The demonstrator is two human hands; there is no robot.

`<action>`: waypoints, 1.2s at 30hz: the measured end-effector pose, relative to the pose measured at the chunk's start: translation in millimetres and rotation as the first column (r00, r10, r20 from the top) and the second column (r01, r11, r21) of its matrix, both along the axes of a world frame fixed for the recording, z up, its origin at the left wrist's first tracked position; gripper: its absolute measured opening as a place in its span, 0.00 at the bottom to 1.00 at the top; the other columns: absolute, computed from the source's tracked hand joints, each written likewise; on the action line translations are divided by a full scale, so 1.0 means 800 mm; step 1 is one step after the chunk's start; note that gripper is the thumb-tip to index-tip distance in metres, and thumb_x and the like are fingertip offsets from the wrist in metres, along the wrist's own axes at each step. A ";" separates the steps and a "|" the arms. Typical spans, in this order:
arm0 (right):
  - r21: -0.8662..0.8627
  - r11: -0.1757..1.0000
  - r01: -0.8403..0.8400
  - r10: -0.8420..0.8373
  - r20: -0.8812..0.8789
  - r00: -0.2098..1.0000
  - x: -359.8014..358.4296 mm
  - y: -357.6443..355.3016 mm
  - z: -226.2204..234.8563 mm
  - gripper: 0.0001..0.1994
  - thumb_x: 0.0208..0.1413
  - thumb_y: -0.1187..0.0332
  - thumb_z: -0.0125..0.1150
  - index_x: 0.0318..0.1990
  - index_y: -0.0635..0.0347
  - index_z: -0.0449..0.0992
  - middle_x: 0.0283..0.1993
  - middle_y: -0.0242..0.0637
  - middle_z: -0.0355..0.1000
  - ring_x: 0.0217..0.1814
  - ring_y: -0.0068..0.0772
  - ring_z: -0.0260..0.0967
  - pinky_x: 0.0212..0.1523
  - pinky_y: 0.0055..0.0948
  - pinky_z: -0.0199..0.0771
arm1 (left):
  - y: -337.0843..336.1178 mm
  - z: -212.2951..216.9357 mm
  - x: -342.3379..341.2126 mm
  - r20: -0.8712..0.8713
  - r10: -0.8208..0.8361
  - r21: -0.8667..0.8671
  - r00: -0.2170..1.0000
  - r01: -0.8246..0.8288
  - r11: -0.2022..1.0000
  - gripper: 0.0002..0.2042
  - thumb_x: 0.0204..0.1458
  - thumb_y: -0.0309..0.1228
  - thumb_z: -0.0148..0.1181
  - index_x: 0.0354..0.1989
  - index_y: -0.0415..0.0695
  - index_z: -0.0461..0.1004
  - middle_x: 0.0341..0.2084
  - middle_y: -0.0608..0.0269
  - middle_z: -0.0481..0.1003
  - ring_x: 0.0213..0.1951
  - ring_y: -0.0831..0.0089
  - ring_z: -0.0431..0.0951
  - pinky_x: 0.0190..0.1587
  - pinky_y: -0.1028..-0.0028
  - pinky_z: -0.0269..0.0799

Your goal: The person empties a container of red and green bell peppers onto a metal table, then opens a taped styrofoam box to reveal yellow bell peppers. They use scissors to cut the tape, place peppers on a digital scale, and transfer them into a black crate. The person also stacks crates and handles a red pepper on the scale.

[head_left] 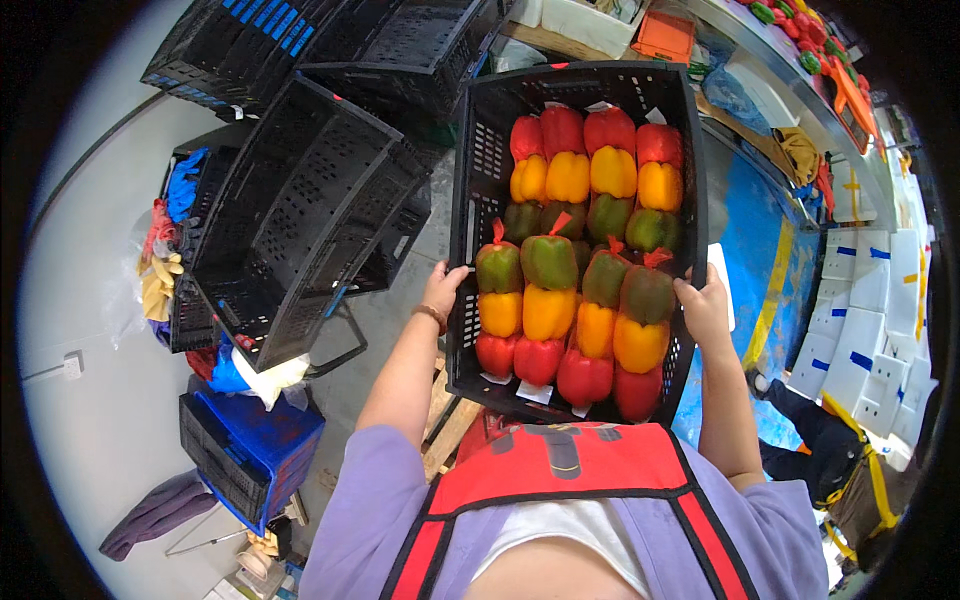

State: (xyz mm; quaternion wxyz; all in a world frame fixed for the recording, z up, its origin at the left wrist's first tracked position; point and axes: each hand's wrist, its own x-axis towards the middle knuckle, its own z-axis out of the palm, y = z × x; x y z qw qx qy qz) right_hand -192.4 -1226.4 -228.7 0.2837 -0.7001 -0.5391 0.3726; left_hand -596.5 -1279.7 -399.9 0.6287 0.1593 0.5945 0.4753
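Note:
Between my two hands is a black plastic crate (582,82) with slotted sides, held level in front of my red apron. My left hand (440,292) is closed on its left side, and my right hand (704,308) grips its right side. Inside lie net-bagged bell peppers (549,262) in two rows, each bag lining up a red, a yellow and a dark green one. Red knots top several near bags, and small white tags (534,393) stick out. The fingers beyond the crate walls are partly hidden.
Empty black crates (290,215) stand stacked at the left, near a blue box (265,450). A wooden pallet (447,425) shows below the crate. At the right, a person in dark trousers (825,440) is near white boxes (855,310); loose peppers (800,30) lie on a far-right table.

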 end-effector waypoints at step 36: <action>0.097 0.994 -0.043 0.032 0.107 0.994 -0.022 -0.011 0.002 0.11 0.44 0.70 0.59 0.35 0.65 0.68 0.27 0.36 0.66 0.29 0.31 0.63 0.33 0.30 0.65 | -0.235 0.295 -0.183 -0.961 -0.275 -0.275 0.008 0.014 0.961 0.18 0.44 0.37 0.65 0.42 0.41 0.73 0.31 0.51 0.77 0.34 0.53 0.78 0.36 0.63 0.72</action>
